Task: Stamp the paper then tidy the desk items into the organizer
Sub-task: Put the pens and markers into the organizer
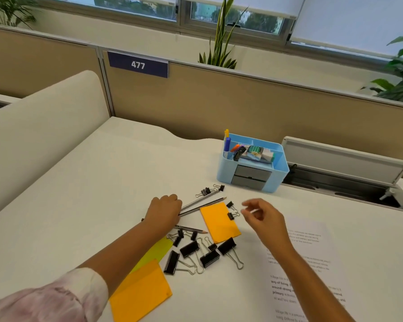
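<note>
Over the pencils (pixel 200 204), left hand (pixel 164 211) grips them — right hand (pixel 262 217) (blurred) loosely curled, holding nothing.

Left hand (pixel 164 211) grips pencils (pixel 201 204); right hand (pixel 264 218) hovers, fingers (pixel 248 206) loosely curled, near binder clips (pixel 230 210).

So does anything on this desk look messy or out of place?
Yes. Black binder clips lie scattered near the orange sticky notes and loose pencils, outside the blue organizer. Nothing looks spilled or damaged.
</note>
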### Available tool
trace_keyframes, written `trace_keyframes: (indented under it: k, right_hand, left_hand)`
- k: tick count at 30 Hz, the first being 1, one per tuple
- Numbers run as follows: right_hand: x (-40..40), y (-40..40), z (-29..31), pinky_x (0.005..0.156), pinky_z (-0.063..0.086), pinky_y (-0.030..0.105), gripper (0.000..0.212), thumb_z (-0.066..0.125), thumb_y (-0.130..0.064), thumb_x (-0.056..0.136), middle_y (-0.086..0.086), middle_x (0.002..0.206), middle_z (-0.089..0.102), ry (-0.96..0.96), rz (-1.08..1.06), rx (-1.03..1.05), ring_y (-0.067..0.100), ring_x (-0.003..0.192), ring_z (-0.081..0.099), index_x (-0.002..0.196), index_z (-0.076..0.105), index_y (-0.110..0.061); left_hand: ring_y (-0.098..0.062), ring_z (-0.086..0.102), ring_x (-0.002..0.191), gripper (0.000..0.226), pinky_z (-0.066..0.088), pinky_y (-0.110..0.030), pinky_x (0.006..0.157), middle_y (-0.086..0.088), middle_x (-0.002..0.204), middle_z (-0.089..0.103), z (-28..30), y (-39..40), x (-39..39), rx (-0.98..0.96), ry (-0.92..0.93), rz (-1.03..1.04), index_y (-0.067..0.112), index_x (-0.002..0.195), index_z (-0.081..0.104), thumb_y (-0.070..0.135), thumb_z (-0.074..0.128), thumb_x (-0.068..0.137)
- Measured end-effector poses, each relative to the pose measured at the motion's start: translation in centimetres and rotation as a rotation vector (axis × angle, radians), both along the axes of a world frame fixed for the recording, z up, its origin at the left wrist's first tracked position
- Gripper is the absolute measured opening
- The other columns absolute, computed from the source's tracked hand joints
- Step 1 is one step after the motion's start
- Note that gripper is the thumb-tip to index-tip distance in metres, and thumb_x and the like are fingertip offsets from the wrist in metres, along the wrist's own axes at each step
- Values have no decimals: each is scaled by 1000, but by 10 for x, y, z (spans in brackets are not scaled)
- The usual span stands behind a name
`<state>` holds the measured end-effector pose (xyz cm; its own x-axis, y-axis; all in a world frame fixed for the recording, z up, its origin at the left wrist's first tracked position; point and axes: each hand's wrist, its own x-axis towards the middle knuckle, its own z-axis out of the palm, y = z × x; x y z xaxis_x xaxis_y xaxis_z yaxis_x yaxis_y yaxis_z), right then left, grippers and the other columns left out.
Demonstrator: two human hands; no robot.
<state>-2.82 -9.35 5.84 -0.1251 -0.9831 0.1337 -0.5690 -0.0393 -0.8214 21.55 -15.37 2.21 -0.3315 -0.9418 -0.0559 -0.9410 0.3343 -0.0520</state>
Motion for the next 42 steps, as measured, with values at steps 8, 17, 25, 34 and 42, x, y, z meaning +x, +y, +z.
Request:
trace_keyframes:
  k: [8,17,25,34,42]
  right_hand:
    - [-3,27,-22,59,46,6,18,66,-12,83,-8,84,66,-78,-73,64,7,69,58,85,62,-30]
    - [4,20,-18,59,46,9,21,66,-19,83,-6,94,64,-159,-103,155,9,83,61,102,60,-27]
    - [21,5,-10,59,55,23,30,62,-22,85,10,98,67,-789,-184,312,15,76,67,113,56,-13]
    - [-11,-5,43,65,56,20,19,46,-24,94,2,77,62,-594,-293,-60,11,73,62,90,62,-14]
    - [-61,-56,75,72,42,17,29,45,-30,95,12,106,61,-112,-541,-304,17,92,57,107,57,-7]
  left_hand:
    - [-19,50,92,17,25,-28,66,-1,106,52,0,19,2,-29,18,14,12,95,59,18,48,84]
    - [-14,51,74,7,36,-28,69,5,96,53,14,39,9,-50,650,121,17,83,65,23,65,80]
    - [3,49,84,16,36,-10,69,11,87,53,22,45,-3,237,959,93,28,71,59,16,66,81]
    - [-14,53,98,15,35,-25,75,7,105,56,6,44,-12,50,496,-73,27,100,58,30,59,86]
    - [-20,48,106,26,32,-30,84,2,115,55,-13,34,-33,-32,118,-122,22,115,57,26,48,91]
